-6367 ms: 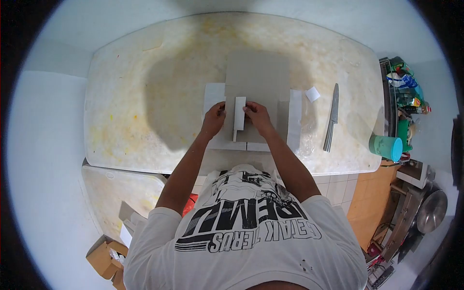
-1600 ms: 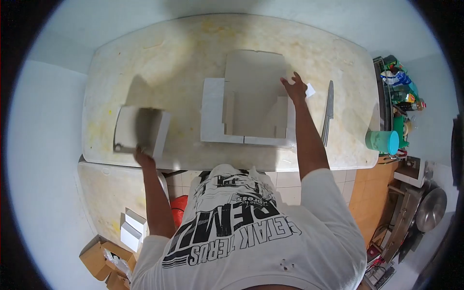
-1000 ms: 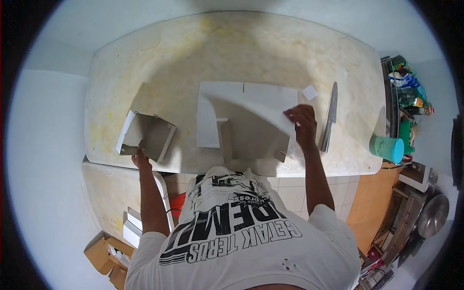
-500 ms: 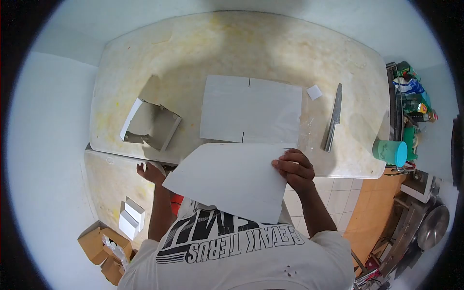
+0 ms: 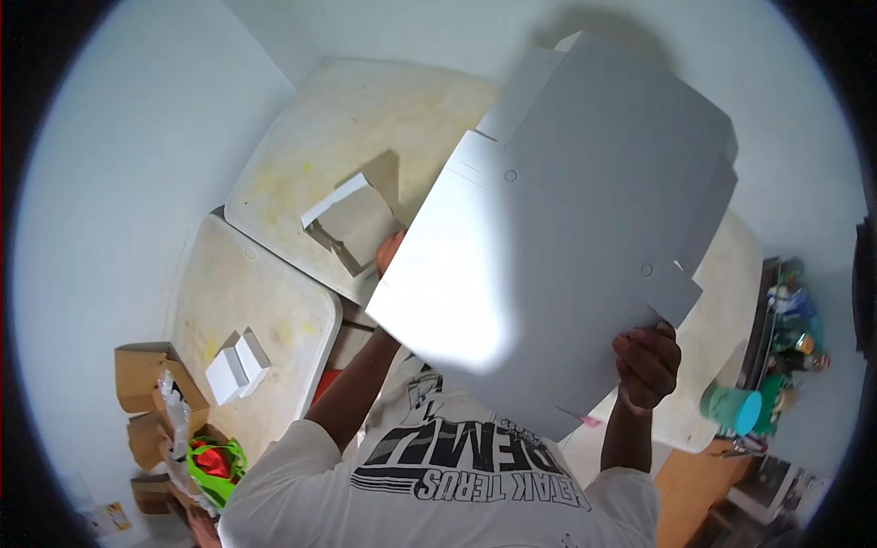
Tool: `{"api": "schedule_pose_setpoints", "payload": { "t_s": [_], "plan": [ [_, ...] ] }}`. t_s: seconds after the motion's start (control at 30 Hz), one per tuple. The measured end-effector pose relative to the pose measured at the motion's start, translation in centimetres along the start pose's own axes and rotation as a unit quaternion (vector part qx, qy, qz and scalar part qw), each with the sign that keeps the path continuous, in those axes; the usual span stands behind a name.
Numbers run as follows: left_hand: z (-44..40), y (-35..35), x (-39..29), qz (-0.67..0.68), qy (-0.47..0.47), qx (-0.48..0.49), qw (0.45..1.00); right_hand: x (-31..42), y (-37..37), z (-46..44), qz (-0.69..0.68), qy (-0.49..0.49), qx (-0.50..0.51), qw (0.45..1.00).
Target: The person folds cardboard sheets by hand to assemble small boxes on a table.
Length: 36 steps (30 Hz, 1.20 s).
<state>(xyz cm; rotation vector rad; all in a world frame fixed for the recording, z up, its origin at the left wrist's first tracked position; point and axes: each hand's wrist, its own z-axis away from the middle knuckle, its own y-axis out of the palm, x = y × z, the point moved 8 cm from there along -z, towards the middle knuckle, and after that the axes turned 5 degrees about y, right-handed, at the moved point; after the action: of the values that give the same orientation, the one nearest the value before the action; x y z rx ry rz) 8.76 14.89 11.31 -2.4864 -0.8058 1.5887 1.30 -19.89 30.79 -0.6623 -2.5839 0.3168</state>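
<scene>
A large flat white cardboard box blank [image 5: 585, 201] with side flaps, slits and small round cut marks is raised in front of me and covers much of the table. My right hand [image 5: 650, 365] is closed on its lower right edge, fingers over the face. My left hand [image 5: 391, 254] is at the blank's left edge, mostly hidden behind it; its grip does not show. Close to that hand, a partly folded white box [image 5: 352, 219] with grey inner sides lies on the table [image 5: 283, 173].
A small white folded carton [image 5: 239, 367] lies on the lower table [image 5: 283, 301]. Brown cardboard boxes [image 5: 146, 379] and a green bag [image 5: 219, 470] are at the lower left. A turquoise-lidded container [image 5: 735, 408] stands at the right table edge, near a rack of bottles [image 5: 795, 338].
The cardboard has been lifted and unfolded into a large blank with flaps, hiding the knife and the table's middle. My left hand moved up and right behind it. The view has turned.
</scene>
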Motion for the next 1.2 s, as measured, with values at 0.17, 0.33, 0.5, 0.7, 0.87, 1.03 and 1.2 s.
{"api": "schedule_pose_setpoints", "payload": {
  "t_s": [0.17, 0.33, 0.5, 0.7, 0.87, 1.03, 1.2],
  "plan": [
    [-4.8, -0.1, -5.3, 0.030, 0.046, -0.022, 0.998, -5.0, 0.6, -2.2, 0.212, 0.390, 0.031, 0.896],
    [-4.4, 3.4, -2.1, 0.227, -0.088, 0.024, 0.970, -14.0, 4.4, 5.4, -0.279, 0.541, -0.095, 0.788],
    [2.2, 9.4, 7.7, 0.301, -0.397, 0.120, 0.858, -18.4, 8.4, 22.4, -0.342, 0.669, -0.149, 0.643],
    [2.8, 8.7, 3.2, -0.298, -0.043, 0.050, 0.952, -17.0, 6.5, 33.1, -0.192, 0.743, -0.160, 0.621],
    [4.7, 15.4, 5.1, -0.312, 0.067, 0.281, 0.905, -15.1, 5.8, 33.1, -0.186, 0.736, -0.266, 0.594],
    [4.5, 17.4, 6.6, -0.352, 0.089, 0.390, 0.846, -16.8, 5.9, 32.1, -0.271, 0.757, -0.232, 0.547],
    [1.1, 21.2, 9.2, -0.311, 0.243, 0.449, 0.802, -19.8, 4.5, 28.1, -0.519, 0.692, -0.253, 0.433]
  ]
}}
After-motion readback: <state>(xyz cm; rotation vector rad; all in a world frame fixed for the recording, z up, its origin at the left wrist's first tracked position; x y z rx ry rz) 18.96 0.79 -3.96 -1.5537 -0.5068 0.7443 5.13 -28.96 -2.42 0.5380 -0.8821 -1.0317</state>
